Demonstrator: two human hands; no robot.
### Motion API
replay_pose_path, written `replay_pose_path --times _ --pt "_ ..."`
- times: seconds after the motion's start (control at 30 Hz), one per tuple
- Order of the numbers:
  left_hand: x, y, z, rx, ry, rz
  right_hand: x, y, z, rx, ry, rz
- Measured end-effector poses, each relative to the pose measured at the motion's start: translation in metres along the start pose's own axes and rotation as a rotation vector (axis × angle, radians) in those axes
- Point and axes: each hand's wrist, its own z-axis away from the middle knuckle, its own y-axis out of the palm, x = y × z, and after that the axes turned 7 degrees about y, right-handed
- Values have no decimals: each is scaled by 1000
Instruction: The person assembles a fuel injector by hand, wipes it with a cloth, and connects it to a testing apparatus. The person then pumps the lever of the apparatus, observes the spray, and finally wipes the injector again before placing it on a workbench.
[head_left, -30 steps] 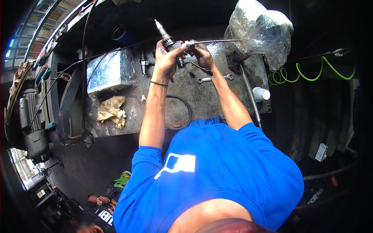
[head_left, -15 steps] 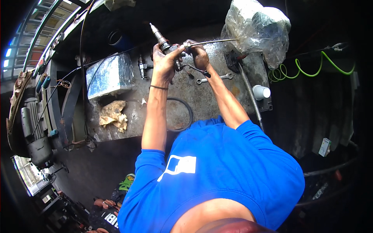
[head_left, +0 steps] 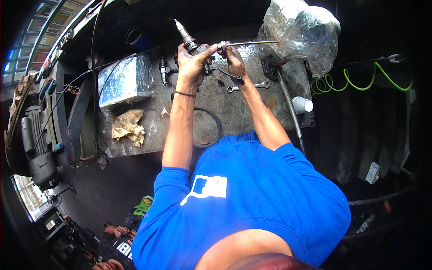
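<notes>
Above the bench, my left hand (head_left: 191, 68) is wrapped round a fuel injector (head_left: 186, 37), its slim nozzle tip pointing up and to the far left. My right hand (head_left: 235, 62) is closed on a thin metal pipe (head_left: 252, 43) close to its nut (head_left: 222, 46). This nut end lies by the injector's side, near my left fingertips; whether they touch is hard to tell. The pipe's other end reaches right, toward a plastic bag. A short dark cable (head_left: 219, 71) runs beneath both hands. Another injector (head_left: 164, 73) stands on the bench left of my left hand.
A combination wrench (head_left: 249, 87) and a black hose loop (head_left: 219, 128) lie on the metal bench (head_left: 243, 118). Leftward are a plastic-wrapped box (head_left: 122, 85) and a crumpled rag (head_left: 129, 125). Rightward: a long bar (head_left: 288, 100), white cup (head_left: 302, 105) and plastic-bagged object (head_left: 299, 38). Another person (head_left: 118, 245) is at lower left.
Both hands, with the injector and pipe, have shifted slightly farther away over the bench. The pipe lies a little flatter. Both grips are kept.
</notes>
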Motion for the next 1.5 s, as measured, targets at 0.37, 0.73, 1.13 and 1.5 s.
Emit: replay_pose_path --times 0.37,0.73,1.13,1.5 --pt "3 1 -4 -22 -23 79 22 -6 4 51 654 -555" --pt "-2 4 -2 -13 -6 13 41 3 7 7 748 -552" --pt "-2 6 -1 -51 34 -2 39 2 3 104 683 -427" --pt "6 11 -12 -259 44 -315 41 6 4 71 641 -295"
